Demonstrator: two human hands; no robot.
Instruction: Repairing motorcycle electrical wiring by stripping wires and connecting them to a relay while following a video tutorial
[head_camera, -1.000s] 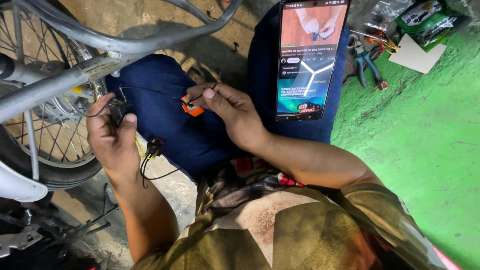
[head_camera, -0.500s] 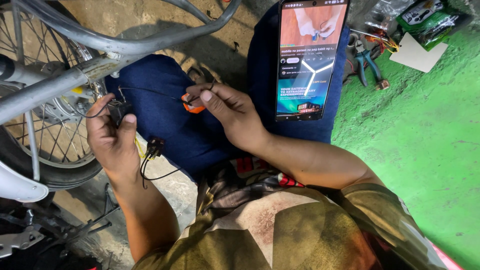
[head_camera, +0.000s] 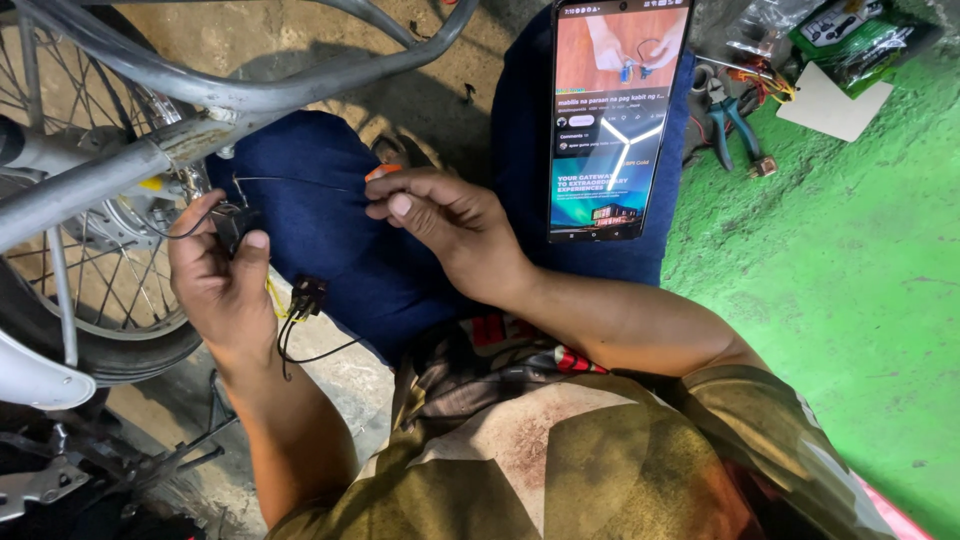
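My left hand (head_camera: 215, 285) grips a small black electrical part with black wires at the left, beside the bicycle wheel (head_camera: 95, 270). A black connector (head_camera: 307, 295) with yellow and black wires dangles just right of that hand. My right hand (head_camera: 445, 225) pinches a thin black wire (head_camera: 295, 182) that stretches left toward the left hand. A small orange tool (head_camera: 382, 172) peeks out above the right hand's fingers. Both hands rest over my blue-trousered knees.
A phone (head_camera: 618, 120) playing a video leans on my right knee. Pliers (head_camera: 728, 110), coloured wires and green packets (head_camera: 850, 35) lie on the green floor at top right. The grey bicycle frame (head_camera: 220, 110) and spoked wheel fill the left.
The right hand has drawn the thin wire out taut between the hands, and its fingers now cover most of the orange tool. The left hand stays in place.
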